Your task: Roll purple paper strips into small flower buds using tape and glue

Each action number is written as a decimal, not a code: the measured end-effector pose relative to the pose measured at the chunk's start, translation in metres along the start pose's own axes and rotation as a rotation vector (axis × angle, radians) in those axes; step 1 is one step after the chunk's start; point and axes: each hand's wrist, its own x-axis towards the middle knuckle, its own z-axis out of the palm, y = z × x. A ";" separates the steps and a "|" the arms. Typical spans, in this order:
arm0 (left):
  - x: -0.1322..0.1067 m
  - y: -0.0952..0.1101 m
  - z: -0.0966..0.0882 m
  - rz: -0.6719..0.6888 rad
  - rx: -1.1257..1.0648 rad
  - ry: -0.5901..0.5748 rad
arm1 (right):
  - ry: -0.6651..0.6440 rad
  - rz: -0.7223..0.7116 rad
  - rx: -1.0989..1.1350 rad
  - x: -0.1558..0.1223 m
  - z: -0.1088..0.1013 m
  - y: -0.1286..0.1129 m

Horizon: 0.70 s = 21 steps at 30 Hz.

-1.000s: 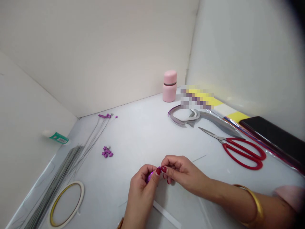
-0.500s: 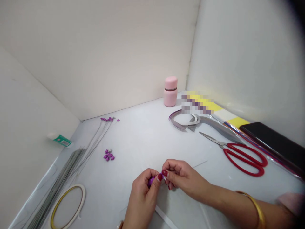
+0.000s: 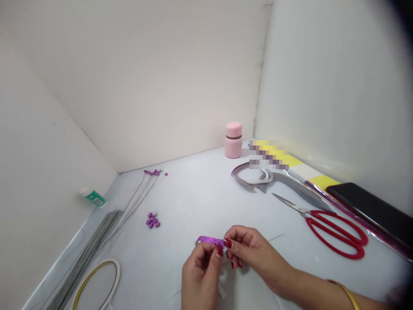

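Right here at the front, the person has a glittery purple paper strip (image 3: 209,240) held out level, straight below the pink jar (image 3: 233,140) at the back of the white tabletop (image 3: 193,198). The left hand (image 3: 200,271) is closed on one end, fingers curled up under it and thumb pressed in, while the right hand (image 3: 251,252) pinches the other end between thumb and forefinger, both grips firm and the two hands touching. A gold bangle (image 3: 346,295) sits on the right forearm, and a white paper strip (image 3: 222,292) pokes out beneath the hands.

Moving out now, and it's all about that jar: to its near left lies a small cluster of purple paper pieces (image 3: 152,220), and further left, near the front edge, a ring of gold-and-white tape (image 3: 111,261) sits beside a bundle of thin grey wires (image 3: 93,241). To the jar's near right come the red-handled scissors (image 3: 337,225), blades pointing left, with a black phone (image 3: 368,211) just beyond them.

Then the far stretch, close to the jar: curled grey paper strips (image 3: 254,181) just in front of it, a yellow-and-white paper pack (image 3: 322,181) off to its right. Off to its left – more purple pieces on wire stems (image 3: 152,172), and a green-labelled tube (image 3: 95,198) against the wall.
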 end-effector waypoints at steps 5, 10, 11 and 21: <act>0.004 0.000 -0.005 -0.060 -0.062 0.033 | -0.045 0.015 -0.063 0.001 0.000 0.000; 0.003 -0.003 -0.006 -0.070 -0.013 0.001 | -0.093 -0.007 -0.084 0.001 -0.002 0.005; 0.002 -0.003 -0.005 -0.062 -0.005 -0.017 | -0.102 -0.006 -0.086 0.001 -0.002 0.005; 0.007 -0.002 -0.009 -0.146 -0.006 -0.117 | -0.126 0.053 0.015 0.002 -0.004 0.000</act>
